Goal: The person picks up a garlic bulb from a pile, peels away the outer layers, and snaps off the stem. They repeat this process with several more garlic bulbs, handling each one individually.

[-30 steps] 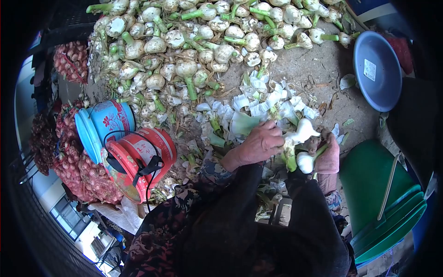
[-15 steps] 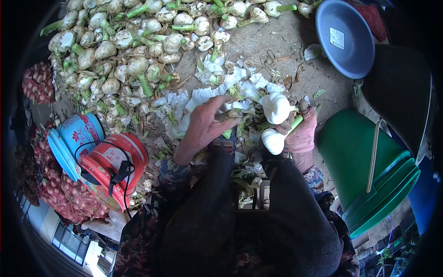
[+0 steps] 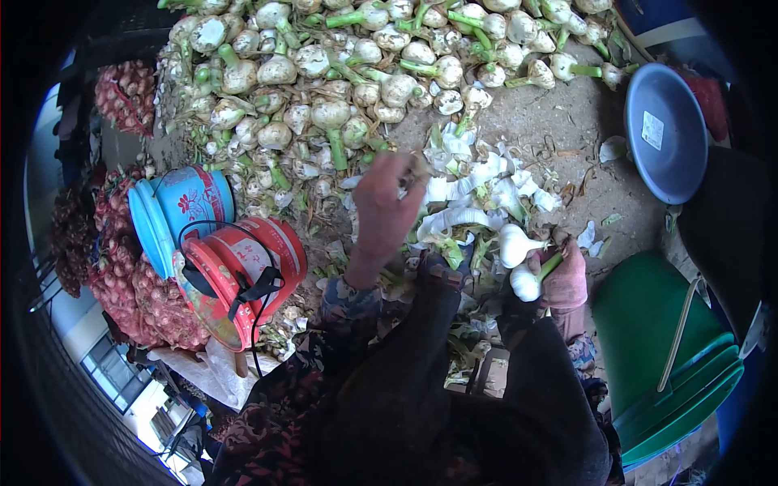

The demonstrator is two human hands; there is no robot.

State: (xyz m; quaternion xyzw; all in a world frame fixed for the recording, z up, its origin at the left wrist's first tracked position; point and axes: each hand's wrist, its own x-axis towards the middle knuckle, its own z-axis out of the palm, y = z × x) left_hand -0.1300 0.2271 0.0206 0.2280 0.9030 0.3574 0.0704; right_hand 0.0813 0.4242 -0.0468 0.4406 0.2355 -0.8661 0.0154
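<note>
My left hand (image 3: 382,206) is raised in front of the garlic pile, its thumb and fingers pinched round a small brownish bit that is too blurred to name. On the right, my right hand (image 3: 562,275), in a pinkish glove, is closed round the stems of two clean white garlic bulbs. The upper bulb (image 3: 515,245) points left, and the lower bulb (image 3: 525,283) has a green stem. White peeled skins (image 3: 466,188) lie on the ground between and beyond my hands.
Unpeeled garlic (image 3: 324,73) is heaped ahead. Blue (image 3: 194,198) and red (image 3: 271,255) buckets stand left, near net sacks of bulbs (image 3: 150,300). A blue-grey basin (image 3: 666,134) and green buckets (image 3: 656,332) are at the right.
The view has shifted, so the scene sits further right and lower. My left hand has moved away from the bulbs toward the pile. My right hand still holds both bulbs.
</note>
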